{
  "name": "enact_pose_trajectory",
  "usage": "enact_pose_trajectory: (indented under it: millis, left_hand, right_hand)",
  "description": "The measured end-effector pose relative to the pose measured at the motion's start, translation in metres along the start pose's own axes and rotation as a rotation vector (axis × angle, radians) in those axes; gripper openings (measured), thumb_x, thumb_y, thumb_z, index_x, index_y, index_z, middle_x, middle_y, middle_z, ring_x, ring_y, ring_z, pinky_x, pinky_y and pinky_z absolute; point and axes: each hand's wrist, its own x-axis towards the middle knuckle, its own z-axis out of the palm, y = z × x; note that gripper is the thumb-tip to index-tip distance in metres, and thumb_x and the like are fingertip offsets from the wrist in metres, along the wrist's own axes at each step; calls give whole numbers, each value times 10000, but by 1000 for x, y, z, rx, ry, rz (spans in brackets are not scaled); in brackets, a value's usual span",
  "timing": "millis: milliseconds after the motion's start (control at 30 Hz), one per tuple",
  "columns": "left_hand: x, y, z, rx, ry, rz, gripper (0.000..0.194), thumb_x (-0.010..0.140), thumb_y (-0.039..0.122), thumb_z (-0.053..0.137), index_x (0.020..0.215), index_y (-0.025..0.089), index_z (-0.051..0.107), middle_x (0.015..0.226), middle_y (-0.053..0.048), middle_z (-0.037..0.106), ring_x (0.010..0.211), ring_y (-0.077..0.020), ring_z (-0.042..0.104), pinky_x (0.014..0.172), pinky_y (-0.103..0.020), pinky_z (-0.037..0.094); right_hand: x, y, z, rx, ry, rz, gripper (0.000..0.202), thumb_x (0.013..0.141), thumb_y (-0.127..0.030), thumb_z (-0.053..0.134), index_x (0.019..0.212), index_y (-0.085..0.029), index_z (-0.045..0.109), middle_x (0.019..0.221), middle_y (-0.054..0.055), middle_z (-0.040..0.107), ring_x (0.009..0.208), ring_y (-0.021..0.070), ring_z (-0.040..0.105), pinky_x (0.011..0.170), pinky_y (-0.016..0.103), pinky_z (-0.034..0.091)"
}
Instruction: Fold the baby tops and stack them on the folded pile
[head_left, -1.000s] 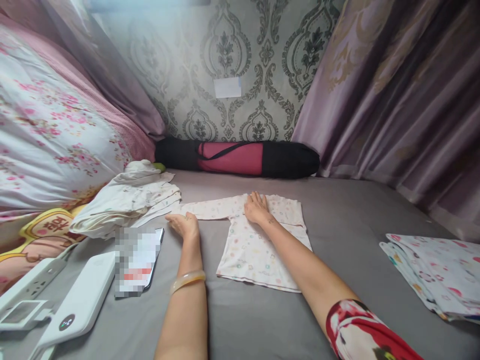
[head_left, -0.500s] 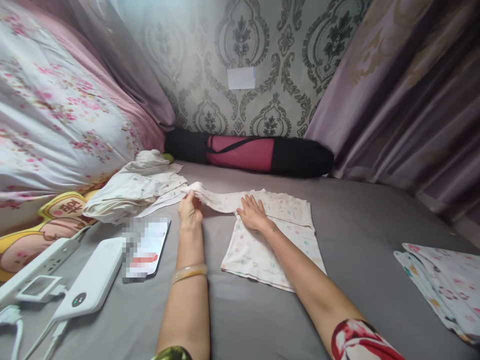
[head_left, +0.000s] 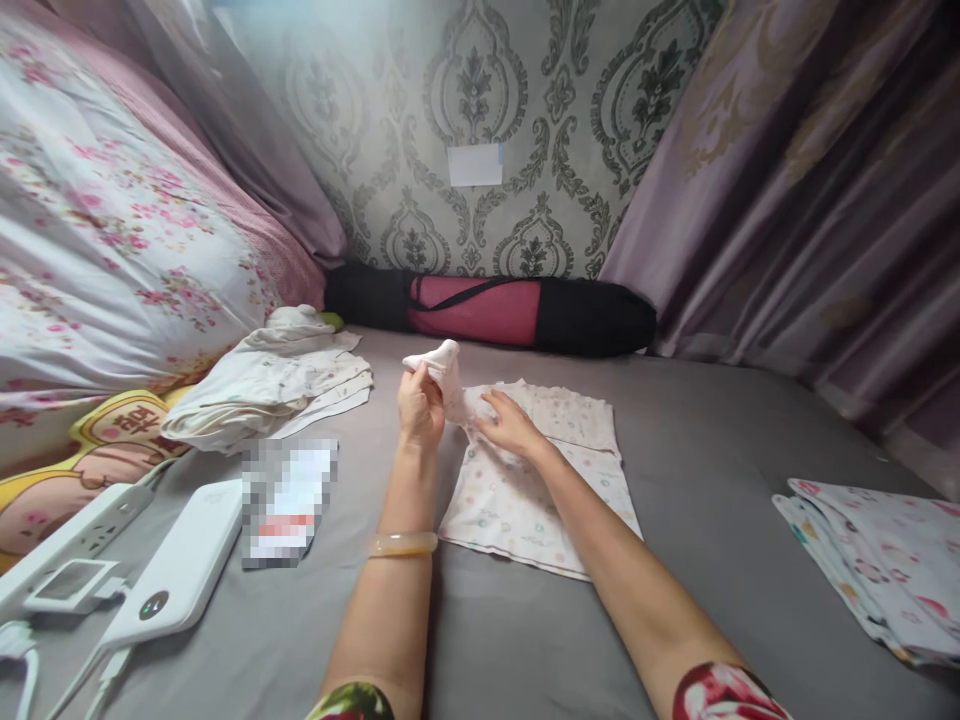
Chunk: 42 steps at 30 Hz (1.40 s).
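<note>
A small white printed garment (head_left: 540, 500) lies on the grey sheet, its upper part folded over in a band. My left hand (head_left: 421, 405) grips the end of its sleeve (head_left: 444, 372), raised off the sheet and bent toward the body of the garment. The fingers of my right hand (head_left: 512, 425) are spread at the garment's left shoulder, beside the sleeve's base. A bracelet circles my left forearm.
At the left are a pile of white clothes (head_left: 262, 380), a phone (head_left: 292, 505), a white power bank (head_left: 180, 560) and a power strip (head_left: 90, 540). Folded cloths (head_left: 885, 570) lie at the right. Against the wall is a black and red bag (head_left: 480, 312).
My left hand has moved right and a little up with the sleeve end, so the sleeve is no longer stretched out to the left. My right hand's fingers look slightly lifted.
</note>
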Motion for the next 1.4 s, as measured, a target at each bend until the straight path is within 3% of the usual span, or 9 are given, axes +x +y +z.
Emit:
enact_pose_trajectory:
  millis: [100,167,300,367,467,600,833,1133,1400]
  left_hand:
    - [-8,-13,13,69,4,-22,245,834,356,614,991,173,569,1030,-79,703,1052,-220,648,971,-380,463]
    - [-20,-22,25,182,-53,-39,254,853,387,606,1001,185,569,990,-56,697,1026,-215,650,964,-375,469]
    - [-44,-36,41,489,-401,-73,333,895,483,565,1065,207,640,1200,-67,659,1215,-235,555,1082,-366,375]
    - [-46,-39,39,553,-413,-100,406,932,529,474,1105,207,652,1307,-79,613,1294,-238,498,1130,-375,313]
    - [-33,-38,23,522,-214,-89,487,964,537,351,1109,164,627,1285,-131,624,1272,-242,530,1126,-406,318]
    - [-15,-31,-2,629,-48,-49,330,919,392,449,1092,142,577,1212,-154,649,1203,-225,581,1083,-386,373]
    - [-23,-46,-20,1011,-258,-260,613,655,144,630,1253,184,506,1317,-145,576,1262,-293,517,996,-388,450]
    - [-33,-58,-23,1350,-560,-48,688,734,204,609,1395,151,425,1439,-187,473,1345,-336,418,1114,-450,321]
    - [-39,-54,-16,1655,-579,-50,657,788,144,444,1442,182,396,1397,-180,470,1264,-339,480,1047,-488,365]
  right_hand:
    - [-13,2,-14,583,109,214,390,929,-371,460,1225,-159,602,1294,139,621,1186,233,589,1024,383,438]
    - [-21,5,-25,967,56,339,468,982,-435,314,1164,-111,599,1176,178,670,1043,242,665,925,396,508]
    - [-33,17,-44,1273,-1,339,756,972,-502,-8,1192,-61,565,1123,242,675,1018,303,670,881,486,513]
    - [-35,26,-49,1241,15,310,808,953,-514,-68,1278,-67,522,1166,238,662,1060,320,650,889,519,496]
    - [-36,37,-52,1164,-16,316,826,943,-549,-60,1331,-62,483,1216,245,636,1113,325,625,910,525,480]
    - [-34,41,-52,1370,12,444,774,941,-629,106,1250,-59,527,1168,250,644,1055,305,649,889,486,512]
    - [-24,43,-44,1471,266,584,379,916,-431,496,1148,-139,565,1031,146,699,968,232,669,822,407,567]
    - [-23,53,-56,1186,649,529,272,728,-79,502,944,-188,626,803,19,698,798,169,679,727,310,590]
    - [-26,92,-64,717,650,542,239,607,-57,543,788,-140,676,654,15,663,599,167,654,554,275,569]
